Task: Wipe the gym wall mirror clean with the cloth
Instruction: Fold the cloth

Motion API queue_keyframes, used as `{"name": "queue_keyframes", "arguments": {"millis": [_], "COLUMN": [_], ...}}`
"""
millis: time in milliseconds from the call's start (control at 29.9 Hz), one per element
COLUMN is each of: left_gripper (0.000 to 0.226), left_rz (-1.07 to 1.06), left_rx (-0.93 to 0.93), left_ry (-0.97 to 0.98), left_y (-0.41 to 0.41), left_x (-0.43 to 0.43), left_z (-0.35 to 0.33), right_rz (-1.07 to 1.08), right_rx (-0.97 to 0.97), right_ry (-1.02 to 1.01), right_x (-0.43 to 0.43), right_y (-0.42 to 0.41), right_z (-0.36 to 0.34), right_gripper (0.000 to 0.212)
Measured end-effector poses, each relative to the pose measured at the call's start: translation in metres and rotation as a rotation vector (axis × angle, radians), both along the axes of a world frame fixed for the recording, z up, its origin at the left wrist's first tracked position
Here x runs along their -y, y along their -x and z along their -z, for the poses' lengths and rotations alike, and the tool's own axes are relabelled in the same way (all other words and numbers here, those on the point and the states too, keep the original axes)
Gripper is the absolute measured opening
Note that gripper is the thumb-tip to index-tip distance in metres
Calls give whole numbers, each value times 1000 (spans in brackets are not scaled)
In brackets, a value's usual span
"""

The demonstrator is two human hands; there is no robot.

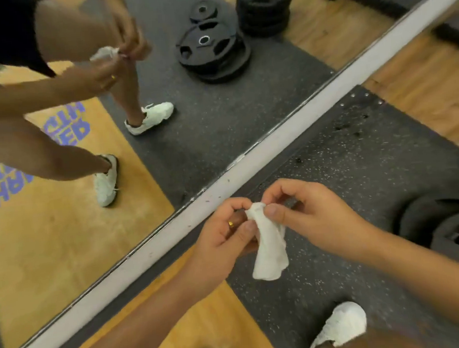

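A small white cloth (269, 248) hangs down between both hands, in front of the base of the wall mirror (219, 115). My left hand (226, 236), with a gold ring, pinches the cloth's top left part. My right hand (314, 214) pinches its top edge between thumb and fingers. The mirror fills the upper left and reflects my arms, legs, white shoes and the cloth. Neither the cloth nor my hands touch the glass.
A white baseboard strip (249, 167) runs diagonally under the mirror. Black weight plates (446, 225) lie on the speckled rubber mat at right. More plates appear in the reflection (212, 51). My white shoe (339, 325) stands at the bottom; wood flooring lies on both sides.
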State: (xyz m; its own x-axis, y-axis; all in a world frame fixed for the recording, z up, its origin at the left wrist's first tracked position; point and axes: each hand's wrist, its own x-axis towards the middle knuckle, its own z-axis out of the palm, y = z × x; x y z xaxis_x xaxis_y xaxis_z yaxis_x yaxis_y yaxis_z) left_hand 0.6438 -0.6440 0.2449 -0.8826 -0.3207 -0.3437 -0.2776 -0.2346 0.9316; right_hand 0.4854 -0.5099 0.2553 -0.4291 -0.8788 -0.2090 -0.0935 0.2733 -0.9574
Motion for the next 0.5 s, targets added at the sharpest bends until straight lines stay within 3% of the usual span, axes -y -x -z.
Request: {"name": "queue_keyframes", "arguments": {"millis": [234, 368, 435, 501], "left_gripper": [21, 23, 40, 38], "left_rz": [128, 84, 101, 118], "left_rx": [18, 153, 207, 161], "left_ry": [-25, -279, -329, -249], "left_y": [99, 140, 157, 175], "left_x": [-86, -134, -154, -168], "left_z": [-185, -278, -316, -348], "right_rz": [392, 629, 721, 783], "right_rx": [118, 325, 314, 263], "right_ry": [84, 215, 217, 221], "right_x": [-104, -154, -176, -196], "right_y": [49, 66, 75, 87], "right_z": [-178, -271, -305, -333], "right_gripper": [23, 23, 21, 21]}}
